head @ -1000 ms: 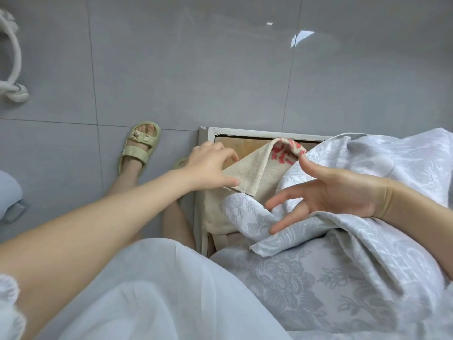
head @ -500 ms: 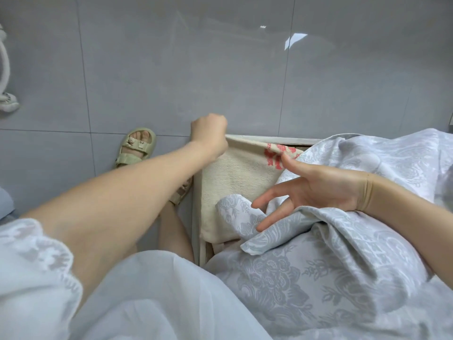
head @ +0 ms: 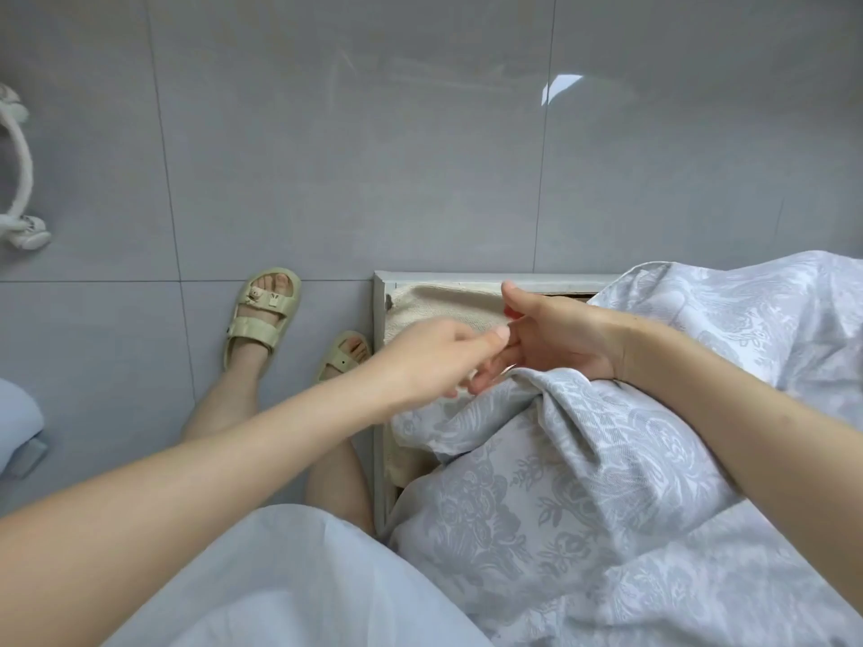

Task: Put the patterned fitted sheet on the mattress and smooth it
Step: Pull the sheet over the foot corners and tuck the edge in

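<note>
Patterned fitted sheet [head: 583, 483] bunched by mattress [head: 443, 305] corner, right hand [head: 560, 338] gripping fold; left hand [head: 434, 361] unclear

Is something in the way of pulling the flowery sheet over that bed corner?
Nothing visible is. The sheet lies bunched right beside the bare beige mattress corner inside the white frame, and the left hand and right hand meet at the sheet's edge there.

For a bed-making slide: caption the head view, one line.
Left hand and right hand meet at the bunched patterned sheet, over the beige pad at the bed frame corner.
</note>
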A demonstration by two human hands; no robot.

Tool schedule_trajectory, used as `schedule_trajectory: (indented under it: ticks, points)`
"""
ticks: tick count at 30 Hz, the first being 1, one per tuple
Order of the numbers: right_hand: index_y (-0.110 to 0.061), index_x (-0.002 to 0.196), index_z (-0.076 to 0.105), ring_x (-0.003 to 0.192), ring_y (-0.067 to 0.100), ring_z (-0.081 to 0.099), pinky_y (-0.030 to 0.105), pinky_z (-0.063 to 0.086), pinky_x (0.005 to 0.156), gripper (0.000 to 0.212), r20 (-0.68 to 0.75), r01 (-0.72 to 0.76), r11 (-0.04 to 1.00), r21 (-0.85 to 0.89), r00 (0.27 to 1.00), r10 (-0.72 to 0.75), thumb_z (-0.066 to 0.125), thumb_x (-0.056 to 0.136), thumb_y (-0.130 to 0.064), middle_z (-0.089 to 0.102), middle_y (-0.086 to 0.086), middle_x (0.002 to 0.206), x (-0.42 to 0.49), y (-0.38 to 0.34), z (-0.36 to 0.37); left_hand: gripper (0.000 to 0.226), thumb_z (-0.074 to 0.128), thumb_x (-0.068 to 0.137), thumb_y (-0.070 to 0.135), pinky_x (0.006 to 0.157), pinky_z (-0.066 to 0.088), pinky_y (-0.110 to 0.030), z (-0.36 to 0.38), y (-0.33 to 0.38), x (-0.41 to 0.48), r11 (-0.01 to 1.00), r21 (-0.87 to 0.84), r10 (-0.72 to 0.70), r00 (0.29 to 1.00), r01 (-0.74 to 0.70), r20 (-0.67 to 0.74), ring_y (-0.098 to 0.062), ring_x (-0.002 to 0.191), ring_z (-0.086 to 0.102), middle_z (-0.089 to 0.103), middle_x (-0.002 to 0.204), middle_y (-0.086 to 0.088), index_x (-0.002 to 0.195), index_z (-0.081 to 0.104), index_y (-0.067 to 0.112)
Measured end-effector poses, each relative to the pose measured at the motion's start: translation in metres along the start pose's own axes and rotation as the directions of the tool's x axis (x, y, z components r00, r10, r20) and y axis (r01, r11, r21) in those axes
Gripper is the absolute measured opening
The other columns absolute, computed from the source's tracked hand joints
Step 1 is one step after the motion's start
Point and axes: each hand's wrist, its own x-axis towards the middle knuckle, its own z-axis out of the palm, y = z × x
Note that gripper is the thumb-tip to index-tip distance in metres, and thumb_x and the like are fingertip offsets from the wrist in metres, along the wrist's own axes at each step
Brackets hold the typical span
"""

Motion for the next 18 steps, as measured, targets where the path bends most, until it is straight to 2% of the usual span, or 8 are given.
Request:
schedule_trajectory:
  ticks: [4, 7, 9, 11, 13, 14, 16, 18]
  points:
    - [-0.001, 0.078, 0.053, 0.065, 0.028, 0.053, 0.035, 0.04, 0.061, 0.064, -0.336, -0.039, 0.999, 0.031, 0.941, 0.047, 0.024, 0.098, -0.054, 0.057, 0.019, 0.077, 0.006, 0.001, -0.003, 0.051, 0.031, 0.093, 0.059, 0.075, 0.048, -0.026, 0.015, 0.005, -0.019, 0.974, -0.137, -0.137, 0.955, 0.178, 0.264, -0.015, 0.09, 0.061, 0.066, 0.107, -0.002, 0.105, 0.065, 0.023]
    - [-0.006, 0.087, 0.058, 0.073, 0.027, 0.057, 0.031, 0.041, 0.061, 0.05, -0.454, -0.078, 0.995, -0.066, 0.89, 0.04, 0.031, 0.1, -0.047, 0.062, 0.014, 0.085, 0.006, 0.0, -0.005, 0.056, 0.028, 0.093, 0.062, 0.084, 0.045, -0.028, 0.025, 0.012, -0.017, 0.978, -0.142, -0.091, 0.923, 0.155, 0.374, -0.011, 0.102, 0.058, 0.064, 0.117, 0.004, 0.118, 0.062, 0.026]
    - [-0.009, 0.093, 0.064, 0.082, 0.023, 0.056, 0.028, 0.042, 0.064, 0.033, -0.577, -0.177, 0.924, -0.338, 0.815, -0.054, 0.042, 0.097, -0.033, 0.063, 0.007, 0.089, 0.009, 0.0, -0.01, 0.051, 0.036, 0.091, 0.063, 0.087, 0.047, -0.034, 0.031, 0.019, -0.014, 0.993, -0.049, -0.075, 0.905, 0.105, 0.418, -0.015, 0.103, 0.059, 0.065, 0.117, 0.002, 0.112, 0.064, 0.026]
    - [-0.008, 0.094, 0.064, 0.082, 0.024, 0.054, 0.027, 0.04, 0.06, 0.022, -0.66, -0.359, 0.642, -0.678, 0.682, -0.315, 0.051, 0.09, -0.025, 0.063, 0.007, 0.09, 0.011, -0.001, -0.024, 0.058, 0.045, 0.083, 0.063, 0.083, 0.045, -0.036, 0.034, 0.028, -0.01, 0.997, 0.018, -0.073, 0.876, 0.073, 0.477, -0.021, 0.099, 0.058, 0.064, 0.115, -0.008, 0.108, 0.065, 0.015]
    - [-0.009, 0.083, 0.052, 0.079, 0.027, 0.051, 0.028, 0.038, 0.06, 0.031, -0.632, -0.525, 0.359, -0.772, 0.573, -0.522, 0.056, 0.088, -0.039, 0.059, 0.007, 0.085, 0.01, -0.005, -0.04, 0.051, 0.048, 0.085, 0.059, 0.084, 0.046, -0.036, 0.036, 0.036, -0.006, 0.995, 0.077, -0.09, 0.851, 0.058, 0.517, -0.024, 0.107, 0.057, 0.06, 0.119, -0.007, 0.105, 0.065, 0.015]
    - [-0.012, 0.075, 0.045, 0.075, 0.026, 0.049, 0.028, 0.036, 0.058, 0.04, -0.621, -0.575, 0.281, -0.769, 0.563, -0.546, 0.056, 0.087, -0.048, 0.053, 0.004, 0.077, 0.011, -0.007, -0.048, 0.042, 0.049, 0.088, 0.056, 0.088, 0.049, -0.038, 0.036, 0.038, -0.003, 0.994, 0.094, -0.095, 0.842, 0.052, 0.532, -0.024, 0.111, 0.057, 0.059, 0.123, -0.004, 0.102, 0.065, 0.021]
    - [-0.016, 0.065, 0.039, 0.071, 0.024, 0.049, 0.024, 0.029, 0.051, 0.048, -0.588, -0.655, 0.06, -0.753, 0.628, -0.511, 0.057, 0.082, -0.057, 0.042, -0.002, 0.065, 0.013, -0.01, -0.059, 0.038, 0.05, 0.089, 0.053, 0.091, 0.05, -0.038, 0.033, 0.041, 0.002, 0.993, 0.104, -0.106, 0.821, 0.057, 0.561, -0.024, 0.109, 0.058, 0.057, 0.127, -0.004, 0.107, 0.064, 0.022]
    - [-0.019, 0.073, 0.051, 0.073, 0.022, 0.05, 0.02, 0.024, 0.05, 0.037, -0.543, -0.673, -0.119, -0.73, 0.677, -0.497, 0.056, 0.083, -0.054, 0.044, -0.005, 0.066, 0.018, -0.011, -0.064, 0.043, 0.051, 0.089, 0.051, 0.09, 0.048, -0.039, 0.03, 0.041, 0.006, 0.99, 0.118, -0.129, 0.805, 0.074, 0.58, -0.03, 0.105, 0.059, 0.055, 0.129, -0.011, 0.115, 0.062, 0.017]
